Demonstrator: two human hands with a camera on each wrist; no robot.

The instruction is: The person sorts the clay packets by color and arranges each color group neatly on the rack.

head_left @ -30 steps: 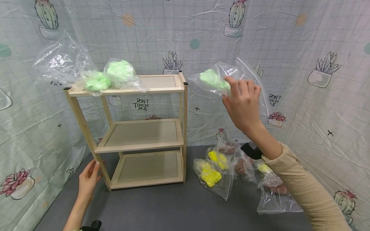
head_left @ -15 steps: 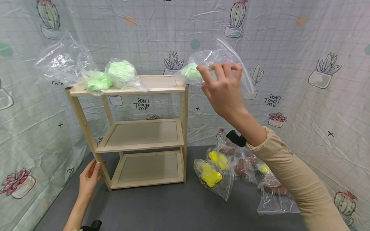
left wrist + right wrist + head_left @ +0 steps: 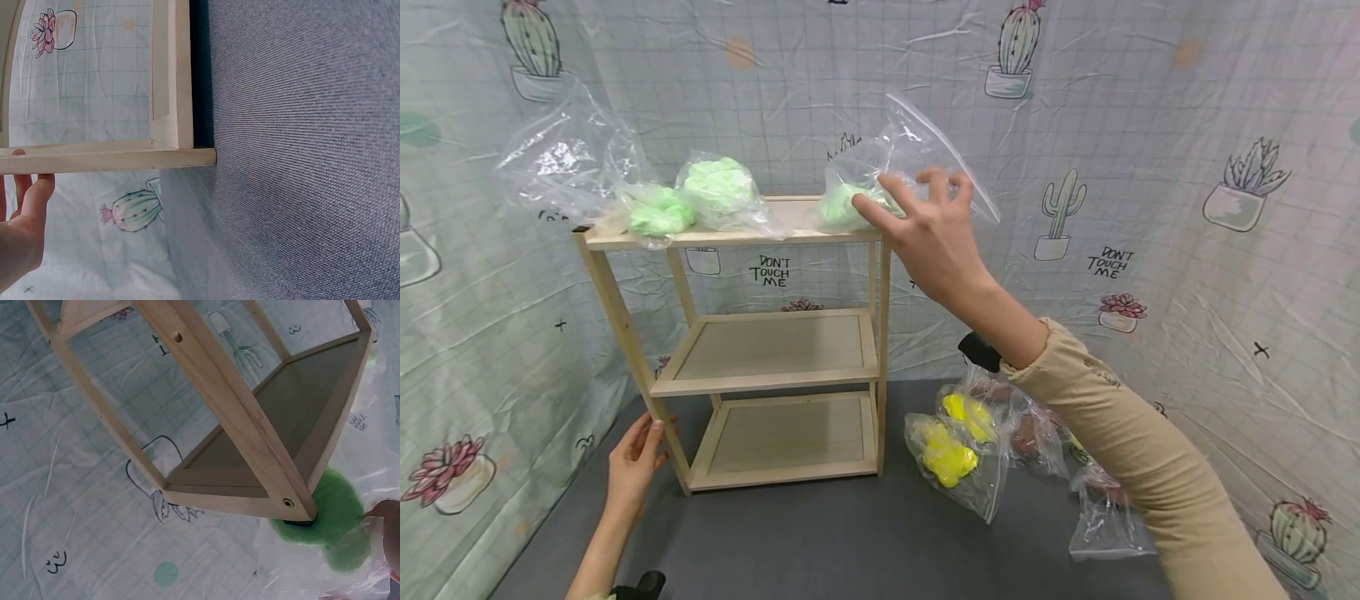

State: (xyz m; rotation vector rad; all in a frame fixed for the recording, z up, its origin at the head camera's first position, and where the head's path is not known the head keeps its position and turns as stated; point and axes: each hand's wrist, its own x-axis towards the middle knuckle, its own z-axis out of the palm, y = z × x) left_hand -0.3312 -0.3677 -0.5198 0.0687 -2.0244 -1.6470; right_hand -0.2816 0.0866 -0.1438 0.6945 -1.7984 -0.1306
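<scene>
A three-tier wooden shelf rack (image 3: 763, 387) stands left of the middle in the head view. My left hand (image 3: 634, 462) grips its front left post (image 3: 106, 160) low down, thumb and fingers on either side of the wood. At the top tier's right end, my right hand (image 3: 936, 237) holds a clear zip bag with a soft-looking green lump (image 3: 842, 204). In the right wrist view the green lump (image 3: 340, 506) shows behind the rack's top corner, with a fingertip against it. Two more bagged green lumps, one lower (image 3: 658, 212) and one larger (image 3: 718, 185), sit on the top tier's left half.
On the grey table (image 3: 820, 542), right of the rack, lie a bag with a yellow lump (image 3: 947, 457) and another yellow bag (image 3: 967, 417). Bags with reddish-brown lumps (image 3: 1030, 435) lie farther right, partly behind my right sleeve. A cactus-printed cloth (image 3: 1120, 100) encloses the space.
My right hand has carried its bagged green lump leftward from beside the rack to over the top tier's right end, lowering it slightly at the end. My left hand has stayed on the post.
</scene>
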